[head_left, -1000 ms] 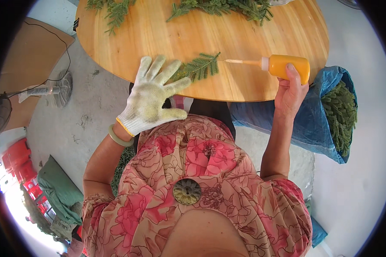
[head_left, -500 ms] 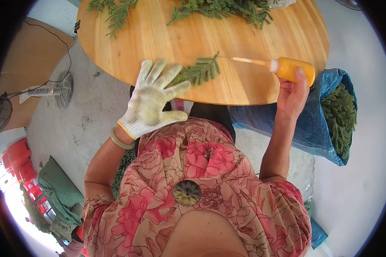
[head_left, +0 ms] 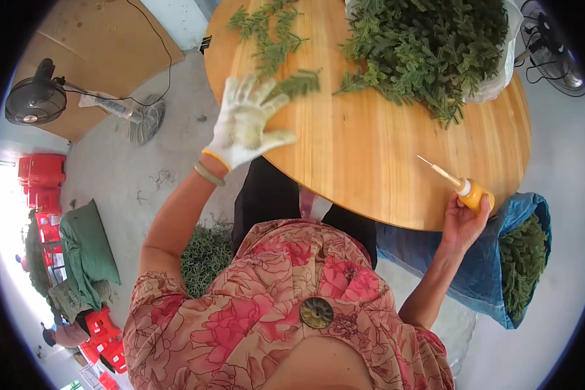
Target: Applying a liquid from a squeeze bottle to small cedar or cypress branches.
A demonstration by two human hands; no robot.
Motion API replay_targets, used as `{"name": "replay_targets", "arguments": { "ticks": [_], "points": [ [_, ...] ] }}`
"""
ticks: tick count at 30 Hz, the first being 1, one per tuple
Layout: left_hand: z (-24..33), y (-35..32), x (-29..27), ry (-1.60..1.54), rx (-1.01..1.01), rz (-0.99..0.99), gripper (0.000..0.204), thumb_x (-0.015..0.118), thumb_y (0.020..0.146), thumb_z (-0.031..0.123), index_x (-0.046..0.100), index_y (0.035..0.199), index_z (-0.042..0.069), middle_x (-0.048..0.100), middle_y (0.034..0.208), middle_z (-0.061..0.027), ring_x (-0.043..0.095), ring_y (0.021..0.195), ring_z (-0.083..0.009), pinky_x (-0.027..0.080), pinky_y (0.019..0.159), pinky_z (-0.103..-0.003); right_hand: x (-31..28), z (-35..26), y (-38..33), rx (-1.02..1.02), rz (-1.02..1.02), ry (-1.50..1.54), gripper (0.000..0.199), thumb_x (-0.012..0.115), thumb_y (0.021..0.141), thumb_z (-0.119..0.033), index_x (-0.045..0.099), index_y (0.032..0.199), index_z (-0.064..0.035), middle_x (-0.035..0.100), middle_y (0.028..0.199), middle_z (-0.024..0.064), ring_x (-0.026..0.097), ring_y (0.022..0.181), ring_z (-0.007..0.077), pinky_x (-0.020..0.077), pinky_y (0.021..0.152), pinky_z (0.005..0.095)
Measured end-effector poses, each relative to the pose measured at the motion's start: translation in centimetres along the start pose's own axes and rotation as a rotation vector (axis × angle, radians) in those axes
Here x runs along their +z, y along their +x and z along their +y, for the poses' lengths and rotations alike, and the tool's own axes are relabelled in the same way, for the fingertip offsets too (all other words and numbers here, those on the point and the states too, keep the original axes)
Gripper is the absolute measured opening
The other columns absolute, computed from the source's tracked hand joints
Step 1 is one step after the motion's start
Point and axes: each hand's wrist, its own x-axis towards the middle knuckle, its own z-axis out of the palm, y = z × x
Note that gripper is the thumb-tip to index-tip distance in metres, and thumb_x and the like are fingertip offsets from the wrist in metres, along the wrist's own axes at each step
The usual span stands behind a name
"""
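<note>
My left hand (head_left: 247, 127), in a whitish work glove, is spread over the left edge of the round wooden table (head_left: 351, 162). Its fingers are stretched apart. A small green fir sprig (head_left: 299, 83), smeared by motion, lies just past the fingertips; whether the glove touches it I cannot make out. My bare right hand (head_left: 465, 224) grips a yellow squeeze bottle (head_left: 478, 196) with a white collar and a long thin nozzle. The nozzle points up and left, over the table's right part. Further off, more loose fir sprigs (head_left: 273, 42) lie at the table's far left.
A big heap of fir branches (head_left: 422, 49) in whitish plastic covers the far right of the table. Right of my legs leans a blue bag (head_left: 461, 276) full of greenery. Fans stand left (head_left: 36, 101) and far right (head_left: 559, 62). A green sack (head_left: 88, 240) sits at the left.
The view has shifted, bringing more of the table and the fir heap into sight. My gloved hand and the sprig have moved toward the loose sprigs. The bottle's nozzle has swung away from the sprig.
</note>
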Motion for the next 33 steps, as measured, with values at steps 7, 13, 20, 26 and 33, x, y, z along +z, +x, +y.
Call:
{"name": "replay_targets", "arguments": {
  "ticks": [7,13,20,26,33],
  "points": [
    [-4.4,5.8,0.1,0.168,-0.125,0.340,0.075,0.053,0.086,0.072,0.056,0.143,0.023,0.039,0.158,-0.0128,0.025,0.148,-0.0356,0.008,0.121,-0.052,2.3,-1.1,0.1,-0.010,0.060,0.003,0.035,0.068,0.094,-0.027,0.059,0.118,-0.0028,0.068,0.111,0.0145,0.064,0.085,0.0225,0.0574,0.083,0.0379],
    [-1.6,5.2,-2.0,-0.135,0.028,0.706,0.038,0.081,0.075,0.034,0.079,0.107,0.014,0.058,0.141,-0.0136,0.043,0.135,-0.0353,0.029,0.116,-0.048,2.4,-1.6,1.4,-0.005,0.027,0.003,0.039,0.071,0.092,-0.028,0.058,0.121,-0.0059,0.068,0.115,0.0123,0.067,0.107,0.0275,0.0571,0.090,0.0439],
    [7.9,10.6,-3.3,-0.382,0.146,0.377,0.059,0.069,0.082,0.045,0.065,0.125,0.006,0.071,0.113,-0.0122,0.064,0.105,-0.0327,0.046,0.100,-0.041,3.6,-1.4,1.8,-0.001,0.051,0.084,0.037,0.071,0.091,-0.028,0.059,0.118,-0.0058,0.068,0.111,0.0123,0.067,0.096,0.0249,0.0575,0.082,0.0380],
    [8.5,12.6,-0.2,-0.316,0.094,0.330,0.028,0.069,0.079,0.041,0.074,0.085,0.013,0.069,0.084,-0.0081,0.065,0.086,-0.0286,0.050,0.078,-0.043,4.0,-1.7,1.3,0.001,0.018,0.126,0.035,0.069,0.093,-0.028,0.059,0.117,-0.0053,0.068,0.110,0.0132,0.066,0.089,0.0237,0.0562,0.078,0.0350],
    [10.2,3.4,-2.7,-0.691,0.065,0.052,0.041,0.075,0.078,0.039,0.075,0.107,0.010,0.073,0.096,-0.0104,0.068,0.094,-0.0294,0.053,0.083,-0.039,3.8,-1.7,2.2,0.014,-0.078,0.115,0.032,0.067,0.094,-0.028,0.059,0.116,-0.0073,0.066,0.113,0.0140,0.063,0.092,0.0237,0.0531,0.078,0.0348]
  ]
}}
